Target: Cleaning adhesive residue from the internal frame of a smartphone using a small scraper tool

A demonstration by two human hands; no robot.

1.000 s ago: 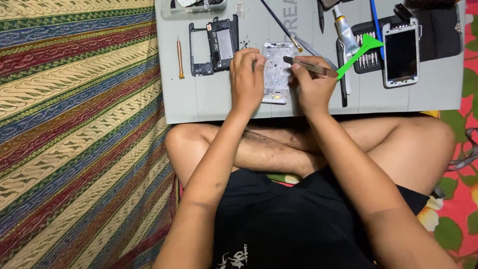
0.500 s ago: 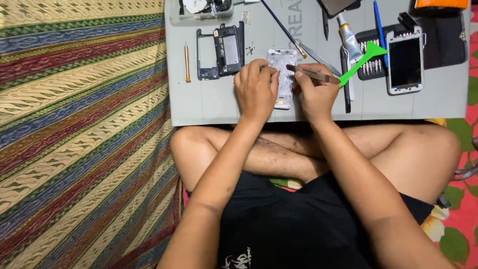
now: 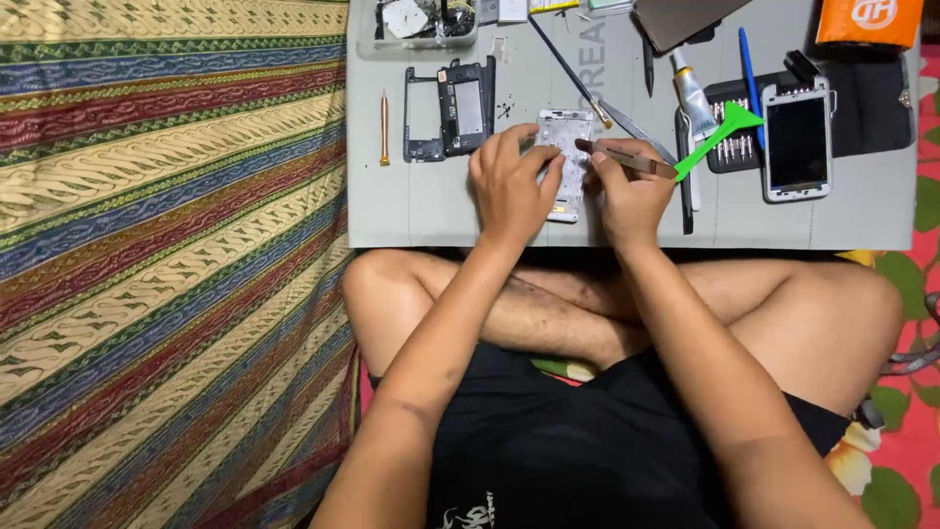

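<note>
Near the top centre of the frame, on the pale grey counter, lies a white rectangular phone frame stripped of its covers. The left hand presses down on its left edge, fingers spread and curled over it, pinning it flat. The right hand has its grip closed around a slim metal-tipped tool, whose point rests on the upper part of the frame; whether it is prying or picking at a part is too small to tell.

The disassembly looks well advanced, judging from what lies around: a dark inner housing with its back shell sits apart at the upper left, a white phone with a black screen lies at the upper right beside a green plastic pry tool, and an orange-handled screwdriver rests untouched. Fine work on the frame itself seems to remain.
</note>
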